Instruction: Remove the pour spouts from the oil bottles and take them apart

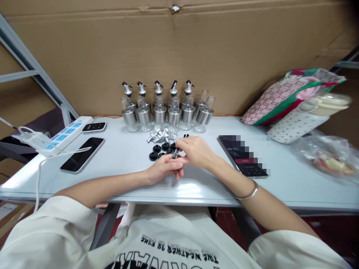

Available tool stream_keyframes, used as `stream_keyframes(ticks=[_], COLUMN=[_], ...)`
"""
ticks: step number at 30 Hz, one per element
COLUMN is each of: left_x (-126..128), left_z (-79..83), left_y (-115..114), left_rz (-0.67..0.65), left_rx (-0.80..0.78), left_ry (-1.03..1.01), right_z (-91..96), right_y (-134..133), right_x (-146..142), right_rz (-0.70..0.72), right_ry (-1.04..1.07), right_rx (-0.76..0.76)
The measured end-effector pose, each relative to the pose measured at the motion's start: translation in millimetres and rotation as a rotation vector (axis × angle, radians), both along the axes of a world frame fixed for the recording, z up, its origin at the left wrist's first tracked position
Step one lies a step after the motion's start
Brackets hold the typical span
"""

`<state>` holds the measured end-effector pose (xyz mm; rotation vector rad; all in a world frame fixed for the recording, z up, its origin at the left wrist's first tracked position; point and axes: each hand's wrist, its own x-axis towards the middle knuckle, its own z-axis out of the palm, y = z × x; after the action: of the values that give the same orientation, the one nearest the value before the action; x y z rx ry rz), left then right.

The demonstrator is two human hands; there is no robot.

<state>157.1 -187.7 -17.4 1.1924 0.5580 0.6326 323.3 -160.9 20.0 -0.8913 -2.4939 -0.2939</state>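
My left hand [162, 170] is closed around a small dark round piece [175, 153], which looks like one of the black stoppers. The fingertips of my right hand [198, 150] are closed on the top of the same piece. Just beyond my hands lie several black round stoppers [153, 156] and a pile of silver-white pourer spouts [161, 135]. Small black parts [186, 135] show just past my right fingers. Behind stand several glass bottles with steel sleeves [174, 117]; those in the back row carry pourers with black flip levers [158, 87].
On the left are a power strip [66, 134] with a white charger, a phone [82, 155] on a cable and a small device [94, 127]. To the right lie another phone [241, 155], a tumbler [300, 119], a patterned bag [280, 99] and a plastic bag [332, 160]. Cardboard [140, 48] closes the back.
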Motion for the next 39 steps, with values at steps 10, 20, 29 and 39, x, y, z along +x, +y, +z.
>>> stream_keyframes(ticks=[10,20,29,39], left_x=[0,2,1,0], left_z=[8.5,4.2,5.9,8.3], left_y=[-3,-1,-3,-4], left_rz=[-0.056,-0.065,-0.089,-0.106], left_rx=[0.103,0.061,0.115,0.167], left_ry=[0.110,0.098,0.143,0.159], right_z=[-7.0,-6.8,-6.8,-12.4], right_y=[0,1,-1,0], right_x=[0,-1,-1,-1], right_rz=[0.049,0.035,0.048,0.086], right_ry=[-0.149,-0.260,-0.254,-0.158], right_rx=[0.143,0.145,0.087,0.078])
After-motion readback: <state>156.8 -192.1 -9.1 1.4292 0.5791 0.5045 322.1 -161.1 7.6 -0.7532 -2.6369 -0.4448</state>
